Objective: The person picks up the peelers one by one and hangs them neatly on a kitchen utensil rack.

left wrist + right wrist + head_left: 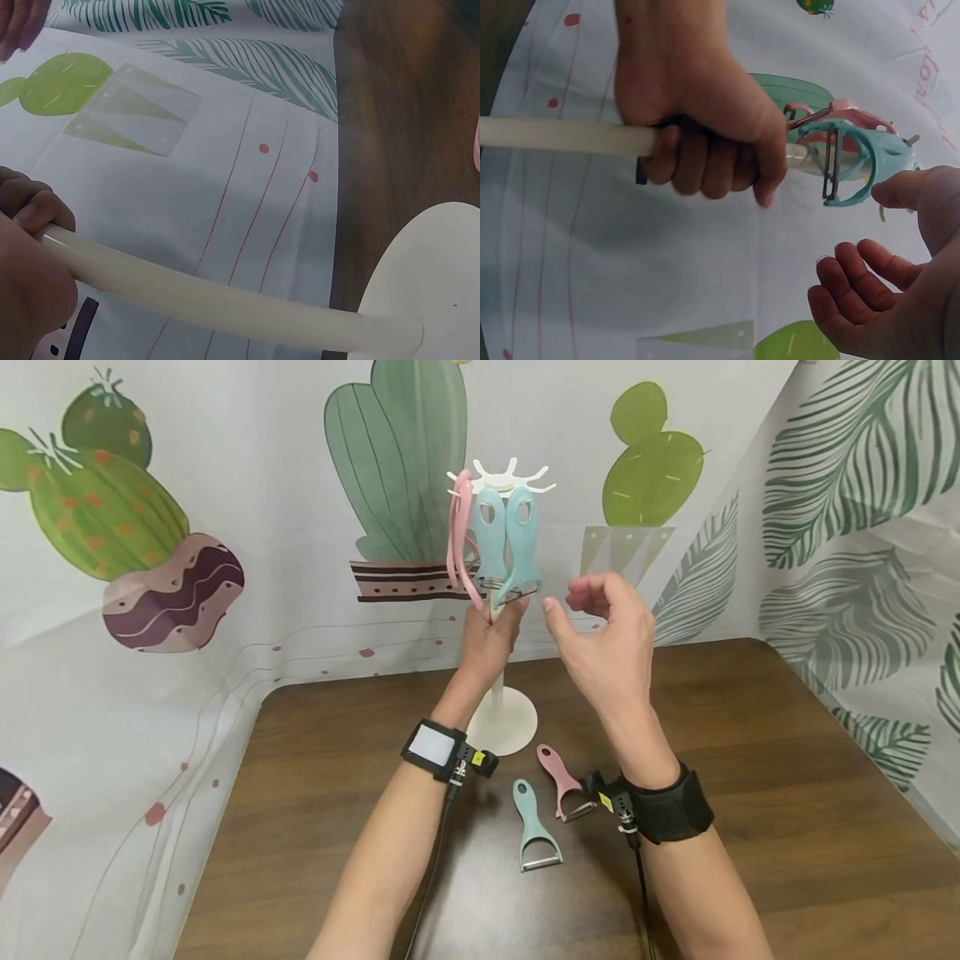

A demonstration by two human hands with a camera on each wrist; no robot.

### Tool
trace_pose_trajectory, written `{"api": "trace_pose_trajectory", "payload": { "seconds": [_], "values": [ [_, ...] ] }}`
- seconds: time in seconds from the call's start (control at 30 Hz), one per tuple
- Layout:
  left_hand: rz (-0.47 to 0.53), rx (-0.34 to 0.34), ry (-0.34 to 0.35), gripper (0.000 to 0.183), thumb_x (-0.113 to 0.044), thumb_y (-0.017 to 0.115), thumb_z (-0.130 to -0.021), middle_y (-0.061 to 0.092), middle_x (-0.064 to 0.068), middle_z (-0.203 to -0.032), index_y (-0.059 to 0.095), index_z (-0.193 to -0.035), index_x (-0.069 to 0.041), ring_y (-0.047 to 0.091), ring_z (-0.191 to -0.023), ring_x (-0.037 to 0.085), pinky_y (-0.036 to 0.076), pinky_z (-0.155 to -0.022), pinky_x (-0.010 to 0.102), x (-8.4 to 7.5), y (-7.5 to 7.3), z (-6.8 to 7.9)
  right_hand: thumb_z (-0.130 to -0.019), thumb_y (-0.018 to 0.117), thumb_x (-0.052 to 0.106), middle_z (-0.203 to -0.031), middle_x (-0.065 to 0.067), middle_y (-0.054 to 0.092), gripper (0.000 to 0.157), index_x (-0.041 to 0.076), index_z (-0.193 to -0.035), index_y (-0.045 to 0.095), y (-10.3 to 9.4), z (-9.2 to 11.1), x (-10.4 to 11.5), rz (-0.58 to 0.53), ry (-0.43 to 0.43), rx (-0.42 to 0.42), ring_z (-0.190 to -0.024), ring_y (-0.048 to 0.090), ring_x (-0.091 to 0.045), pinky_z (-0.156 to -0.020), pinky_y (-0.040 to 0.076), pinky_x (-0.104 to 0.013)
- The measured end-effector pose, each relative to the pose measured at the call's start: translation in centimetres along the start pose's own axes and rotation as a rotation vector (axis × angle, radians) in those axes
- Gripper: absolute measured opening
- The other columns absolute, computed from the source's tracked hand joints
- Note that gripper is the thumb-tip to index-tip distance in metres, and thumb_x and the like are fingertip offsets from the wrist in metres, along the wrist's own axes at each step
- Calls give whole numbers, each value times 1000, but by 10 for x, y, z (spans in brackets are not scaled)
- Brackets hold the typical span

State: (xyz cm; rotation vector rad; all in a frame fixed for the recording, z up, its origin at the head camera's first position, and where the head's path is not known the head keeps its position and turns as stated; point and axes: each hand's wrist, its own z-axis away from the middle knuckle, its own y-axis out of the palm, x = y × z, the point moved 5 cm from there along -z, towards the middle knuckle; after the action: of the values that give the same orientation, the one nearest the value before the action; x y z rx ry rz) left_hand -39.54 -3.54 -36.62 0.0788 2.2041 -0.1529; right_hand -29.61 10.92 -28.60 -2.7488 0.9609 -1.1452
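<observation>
My left hand (483, 639) grips the pole (187, 289) of a white rotating-style stand with hooks (512, 467) around its top. In the right wrist view, its fingers (694, 165) curl round the pole. Two light-blue peelers (522, 531) hang side by side from the front hooks, blades down. Pink peelers (458, 531) hang on the left side; their exact number is hard to tell. To the right of the blue peelers is my right hand (611, 647), raised with loosely bent fingers and holding nothing. Its thumb appears close to the nearer blue peeler in the right wrist view.
A pink peeler (553, 765) and a green peeler (529, 810) lie on the brown wooden table (315, 793), in front of the stand's round white base (519, 727). Behind the table hangs a cloth (285, 510) printed with cacti and leaves. Cables run from both wrist cameras.
</observation>
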Motion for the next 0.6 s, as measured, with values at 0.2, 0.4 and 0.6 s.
{"api": "trace_pose_trajectory", "payload": {
  "seconds": [0.2, 0.4, 0.6],
  "values": [
    [-11, 2, 6, 56, -33, 50, -100, 33, 8, -43, 41, -52, -5, 31, -37, 23, 24, -36, 31, 0, 0, 0, -81, 75, 30, -83, -2, 65, 30, 5, -95, 66, -3, 7, -14, 77, 15, 18, -79, 62, -15, -77, 48, -34],
    [6, 9, -10, 53, -26, 50, -101, 33, 4, -44, 41, -54, -4, 31, -37, 20, 25, -37, 29, 2, 0, 0, -81, 75, 31, -83, -2, 64, 31, 6, -96, 67, -2, 15, -24, 128, 38, 54, -79, 63, -15, -74, 48, -35],
    [20, 9, -15, 52, -21, 49, -101, 31, 2, -43, 39, -53, -5, 28, -36, 18, 22, -36, 28, 2, 1, 1, -80, 76, 32, -84, -1, 65, 32, 8, -98, 67, -2, 25, -36, 173, 80, 149, -78, 63, -14, -69, 51, -32]
  ]
}}
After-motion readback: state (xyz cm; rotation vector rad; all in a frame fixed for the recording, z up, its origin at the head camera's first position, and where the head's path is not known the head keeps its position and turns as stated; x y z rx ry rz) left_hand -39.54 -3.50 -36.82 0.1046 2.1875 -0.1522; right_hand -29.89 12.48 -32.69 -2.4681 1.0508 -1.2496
